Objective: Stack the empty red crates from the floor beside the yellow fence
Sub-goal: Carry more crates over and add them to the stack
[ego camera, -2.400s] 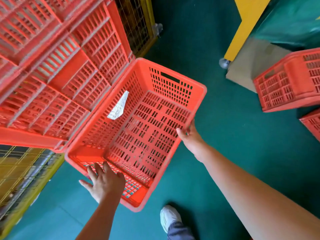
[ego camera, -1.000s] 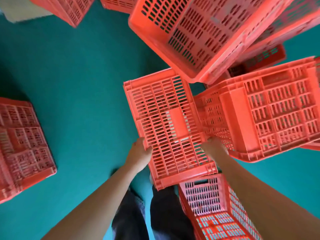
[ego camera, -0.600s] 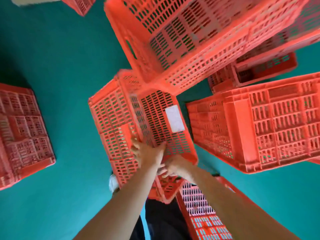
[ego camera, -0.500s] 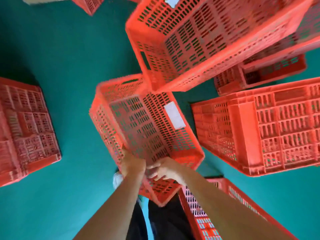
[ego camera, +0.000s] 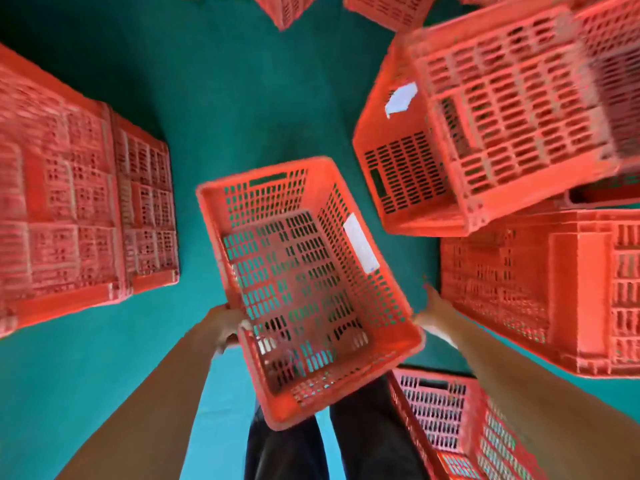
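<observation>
Left fingers (ego camera: 232, 325) curled over the crate (ego camera: 304, 282) rim, right fingers (ego camera: 429, 301) look flat on its other side (blurry); I'd keep it level, mouth up, so it nests cleanly

Bare green floor (ego camera: 242, 81) ahead, between overturned crate (ego camera: 79, 202) at left and crate cluster (ego camera: 502, 133) at right.

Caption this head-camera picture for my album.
An empty crate held by left hand and right hand over the green floor, other crates around.
</observation>
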